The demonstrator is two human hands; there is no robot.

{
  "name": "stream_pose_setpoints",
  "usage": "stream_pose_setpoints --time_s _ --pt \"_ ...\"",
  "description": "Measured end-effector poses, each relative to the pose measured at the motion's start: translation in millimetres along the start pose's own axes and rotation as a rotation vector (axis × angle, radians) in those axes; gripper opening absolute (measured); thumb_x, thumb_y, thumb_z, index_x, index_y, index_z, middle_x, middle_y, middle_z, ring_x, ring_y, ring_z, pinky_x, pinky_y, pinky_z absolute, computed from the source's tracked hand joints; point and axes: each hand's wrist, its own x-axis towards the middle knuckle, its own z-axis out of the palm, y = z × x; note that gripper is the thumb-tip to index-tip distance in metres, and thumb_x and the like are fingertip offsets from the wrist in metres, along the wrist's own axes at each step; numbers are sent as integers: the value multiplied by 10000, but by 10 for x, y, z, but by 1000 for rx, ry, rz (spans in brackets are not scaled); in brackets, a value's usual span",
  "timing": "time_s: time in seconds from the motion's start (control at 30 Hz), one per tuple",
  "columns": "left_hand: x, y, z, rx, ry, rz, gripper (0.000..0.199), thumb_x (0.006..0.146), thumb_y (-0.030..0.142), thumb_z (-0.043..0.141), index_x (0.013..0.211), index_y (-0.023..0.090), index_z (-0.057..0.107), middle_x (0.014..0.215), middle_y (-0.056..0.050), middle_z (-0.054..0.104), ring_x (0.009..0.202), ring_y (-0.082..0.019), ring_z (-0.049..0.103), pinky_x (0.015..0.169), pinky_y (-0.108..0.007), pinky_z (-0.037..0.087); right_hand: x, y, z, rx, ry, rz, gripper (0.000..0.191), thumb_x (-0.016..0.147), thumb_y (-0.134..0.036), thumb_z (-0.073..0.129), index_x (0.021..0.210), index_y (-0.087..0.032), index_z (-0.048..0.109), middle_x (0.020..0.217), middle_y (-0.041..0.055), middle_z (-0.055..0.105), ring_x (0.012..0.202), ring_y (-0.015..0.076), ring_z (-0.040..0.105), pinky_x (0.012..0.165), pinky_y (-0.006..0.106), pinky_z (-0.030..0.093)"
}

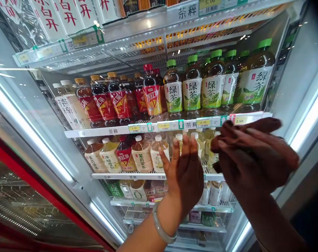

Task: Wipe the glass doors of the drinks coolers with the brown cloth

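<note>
My left hand [184,171], with a pale bangle [159,224] on the wrist, is raised before the middle shelves. Its fingers are spread and nothing is in them. Behind its fingertips stand white-capped tea bottles [159,154]. On the right, my right hand [253,157] is closed on a dark brown, crumpled cloth [266,124], in front of the shelf's price strip [245,119]. Just above it are green-capped green tea bottles [214,82]. Part of the cloth is hidden by the fingers, and its edges are hard to make out.
Red-labelled tea bottles [122,101] stand to the left on the same shelf. Water cartons [67,15] fill the top shelf. Lower wire shelves [138,212] hold more drinks. A red-framed glass door [43,185] is at the left, and lit strips [310,117] line the sides.
</note>
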Motion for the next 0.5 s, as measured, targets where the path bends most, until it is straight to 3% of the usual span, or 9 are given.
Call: stream_pose_setpoints --time_s 0.07,0.17,0.3,0.43,0.5 --pt "-19 84 29 -28 -13 14 707 984 92 448 1662 76 249 1659 -157 436 1658 -243 134 1349 -590 -12 -100 94 -76 -67 30 71 349 758 -139 877 1053 -253 730 1205 38 753 1188 269 707 1044 443 546" --pt "-36 217 78 -55 7 22 654 1000 108 429 1645 107 324 1629 -121 491 1652 -214 174 1360 -554 9 -344 16 -174 -103 -8 169 354 753 -125 877 1047 -254 729 1140 45 764 1137 273 722 1035 457 546" --pt "-26 353 120 -98 8 9 599 1039 219 436 1622 92 379 1629 -142 487 1643 -246 223 1357 -572 16 -391 -26 -182 -13 -59 69 335 772 -151 870 1049 -276 729 1111 22 760 1098 239 721 1021 440 548" --pt "-62 498 181 -118 -28 79 633 993 146 441 1624 129 384 1674 -86 420 1653 -259 181 1345 -626 -21 -226 428 -229 -50 -59 -48 315 762 -207 889 1026 -276 733 1145 28 761 1107 248 730 971 403 561" --pt "-115 578 226 -115 -46 122 656 969 139 458 1622 156 395 1697 -42 374 1660 -240 147 1352 -604 -33 -304 651 -316 -149 2 -3 315 779 -265 868 1071 -266 748 1167 69 750 1132 289 727 976 432 565"
